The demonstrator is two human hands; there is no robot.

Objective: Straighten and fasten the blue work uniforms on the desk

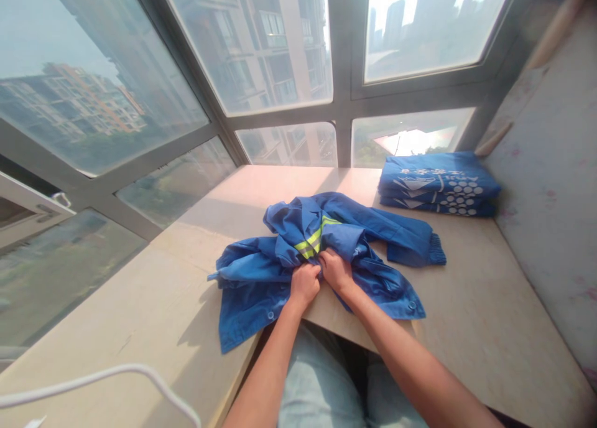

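Note:
A blue work jacket with yellow-green reflective tape lies crumpled on the table, close to its front edge. One sleeve with a ribbed cuff stretches out to the right, and round snaps show on both lower corners. My left hand is closed on the jacket's fabric near the middle. Right beside it, just below the reflective tape, my right hand also grips the cloth with bent fingers. The fingertips of both hands are partly hidden in the folds.
A stack of folded blue garments with white print sits at the back right by the wall. A white cable curves over the front left of the pale table. Windows enclose the back and left.

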